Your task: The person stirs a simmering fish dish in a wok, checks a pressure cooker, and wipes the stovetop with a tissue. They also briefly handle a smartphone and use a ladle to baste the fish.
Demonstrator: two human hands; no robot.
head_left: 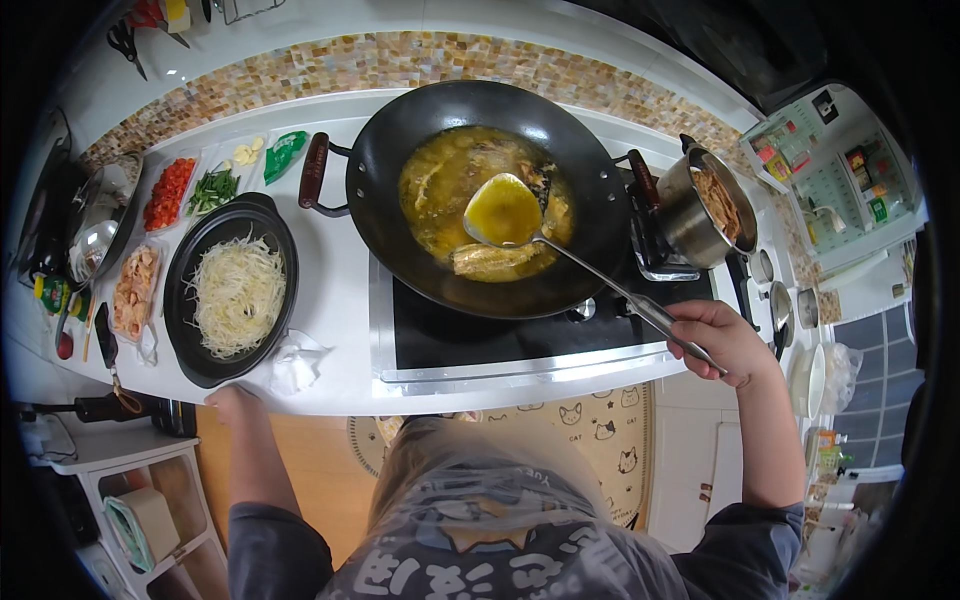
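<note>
My right hand (709,340) grips the handle of a metal ladle (504,210), whose bowl holds yellow broth over a large black wok (480,105). In the wok, pieces of fish (495,259) lie in yellow-brown liquid. The wok sits on a black glass cooktop (480,337). My left hand (237,401) rests at the counter's front edge, just below a black oval dish (177,300) of bean sprouts (238,296); its fingers are partly hidden, and I cannot tell whether it touches the dish.
A steel pot (679,217) stands right of the wok. To the left are chopped red pieces (169,193), cut greens (214,190), garlic (248,151), a green packet (285,156), a tray of raw meat (136,292), a metal bowl (105,217) and crumpled tissue (295,363).
</note>
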